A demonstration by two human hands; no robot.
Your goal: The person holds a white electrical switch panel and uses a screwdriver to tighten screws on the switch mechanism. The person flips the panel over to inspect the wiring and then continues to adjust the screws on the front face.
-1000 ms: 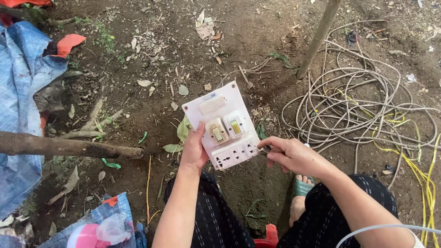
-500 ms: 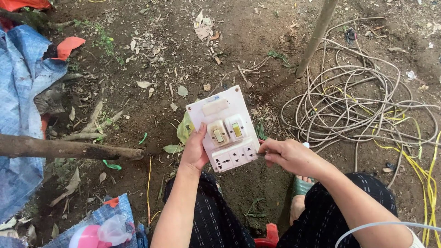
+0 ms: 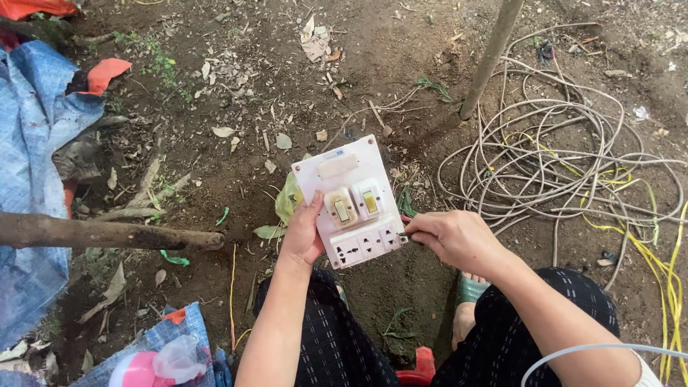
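A white electrical board [image 3: 351, 197] with two switches and a row of sockets is held above bare dirt in the middle of the head view. My left hand [image 3: 304, 234] grips its lower left edge, thumb on the front. My right hand [image 3: 454, 237] is closed at the board's lower right corner, fingers pinched against the edge; whatever small thing it pinches is hidden. My knees in dark patterned trousers are below.
A tangle of grey cable [image 3: 552, 154] and yellow wire [image 3: 663, 265] lies at the right. A thin pole [image 3: 490, 59] stands behind the board. A log [image 3: 100, 233] and blue tarp [image 3: 32, 165] are at the left, a pink and white container [image 3: 143, 369] at the bottom left.
The board and both hands have shifted slightly right and down in the view. The grips look unchanged.
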